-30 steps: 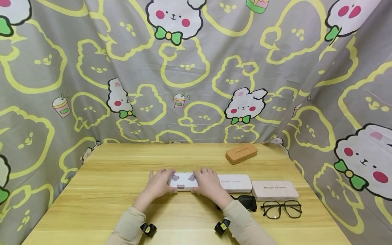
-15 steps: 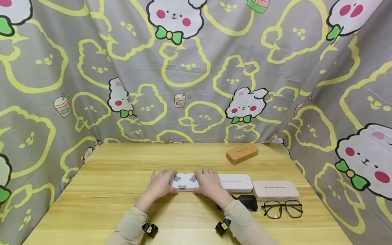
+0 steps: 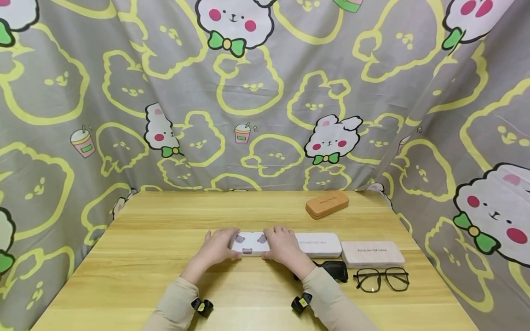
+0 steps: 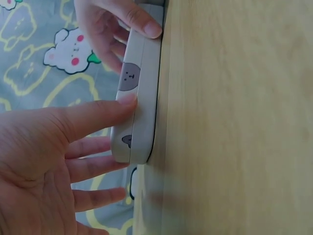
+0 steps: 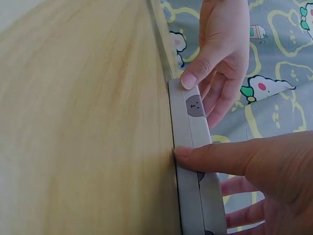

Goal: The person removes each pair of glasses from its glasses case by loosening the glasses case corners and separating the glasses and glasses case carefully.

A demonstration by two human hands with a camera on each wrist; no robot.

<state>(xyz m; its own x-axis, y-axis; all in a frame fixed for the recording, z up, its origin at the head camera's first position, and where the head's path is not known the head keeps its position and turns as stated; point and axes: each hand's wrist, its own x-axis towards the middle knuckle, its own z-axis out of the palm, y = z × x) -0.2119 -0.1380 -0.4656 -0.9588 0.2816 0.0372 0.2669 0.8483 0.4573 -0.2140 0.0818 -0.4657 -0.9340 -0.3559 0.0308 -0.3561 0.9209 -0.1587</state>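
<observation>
A white glasses case (image 3: 250, 243) with a bear print lies shut on the table between both hands, its seam facing the front. My left hand (image 3: 217, 249) grips its left end; in the left wrist view the left thumb (image 4: 105, 115) presses the front side while the fingers reach behind. My right hand (image 3: 283, 247) holds the case farther right, and the right wrist view has that thumb (image 5: 215, 157) on the front near the seam. The case's right end is hidden behind the right hand in the head view.
Right of the hands lie a white glasses case (image 3: 319, 246) and a pinkish-white one (image 3: 372, 255). Black sunglasses (image 3: 334, 271), partly behind the right forearm, and black-framed glasses (image 3: 382, 279) sit before them. An orange-brown case (image 3: 327, 205) lies near the table's back edge.
</observation>
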